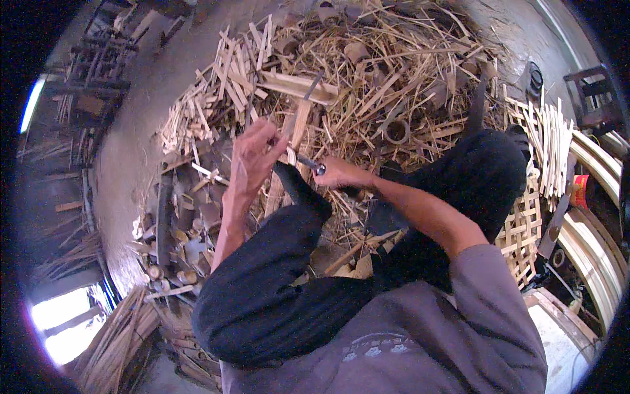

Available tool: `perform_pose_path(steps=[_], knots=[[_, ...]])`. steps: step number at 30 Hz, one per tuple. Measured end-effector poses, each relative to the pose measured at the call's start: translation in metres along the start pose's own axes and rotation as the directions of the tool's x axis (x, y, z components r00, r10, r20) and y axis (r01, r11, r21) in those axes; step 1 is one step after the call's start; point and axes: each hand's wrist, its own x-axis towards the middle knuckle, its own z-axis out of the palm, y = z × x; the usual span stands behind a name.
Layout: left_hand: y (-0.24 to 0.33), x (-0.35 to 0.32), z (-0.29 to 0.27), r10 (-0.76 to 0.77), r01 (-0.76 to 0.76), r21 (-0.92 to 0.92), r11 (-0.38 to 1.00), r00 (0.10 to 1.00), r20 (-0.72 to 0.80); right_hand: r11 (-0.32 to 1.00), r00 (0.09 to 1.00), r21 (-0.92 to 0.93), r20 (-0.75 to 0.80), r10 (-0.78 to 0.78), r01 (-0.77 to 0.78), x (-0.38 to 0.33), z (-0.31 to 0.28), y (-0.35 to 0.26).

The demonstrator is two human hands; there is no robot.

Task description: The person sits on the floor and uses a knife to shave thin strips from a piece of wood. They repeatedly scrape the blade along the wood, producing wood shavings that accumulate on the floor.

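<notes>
My right hand (pixel 346 174) is closed round the handle of a knife (pixel 306 161), whose dark blade points left toward my other hand. My left hand (pixel 257 146) is closed too, its thumb and fingers pinching a small pale bamboo piece (pixel 291 156) at the blade's tip. Just beyond them an upright wooden slat (pixel 302 123) leans against a split bamboo length (pixel 295 85). A thin dark metal strip (pixel 314 86) lies across the top of that slat. My foot in a dark covering (pixel 298 187) rests right below the hands.
Ahead spreads a heap of bamboo shavings (pixel 387 85), with a stack of cut pale slats (pixel 197 98) at its left. Bamboo stubs (pixel 187 276) lie left of my knee. On the right are a woven bamboo lattice (pixel 522 230), bundled strips (pixel 558 144) and a red container (pixel 580 190).
</notes>
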Motion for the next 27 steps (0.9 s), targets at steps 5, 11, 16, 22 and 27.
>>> perform_pose_path(steps=[5, 11, 16, 22, 27], knots=[[-0.023, 0.011, 0.007, -0.052, 0.056, 0.031, 0.998, 0.991, -0.126, 0.969, 0.995, 0.244, 0.072, -0.063, 0.043, -0.004, 0.0, -0.014], [-0.043, 0.04, 0.034, -0.383, 0.311, -0.45, 0.837, 0.921, -0.076, 0.98, 0.995, 0.177, 0.025, -0.095, 0.089, 0.018, -0.003, -0.006], [-0.061, 0.044, 0.059, -0.427, 0.434, -0.338, 0.835, 0.899, 0.099, 0.974, 0.999, 0.226, 0.034, 0.011, -0.018, 0.009, -0.006, -0.012], [-0.051, 0.027, 0.061, -0.424, 0.387, -0.428, 0.817, 0.906, 0.01, 0.948, 0.992, 0.294, 0.076, 0.101, -0.119, 0.005, 0.015, 0.008], [-0.059, 0.015, 0.054, -0.456, 0.408, -0.372, 0.834, 0.889, -0.047, 0.941, 0.979, 0.31, 0.188, 0.083, -0.14, 0.0, 0.06, 0.012]])
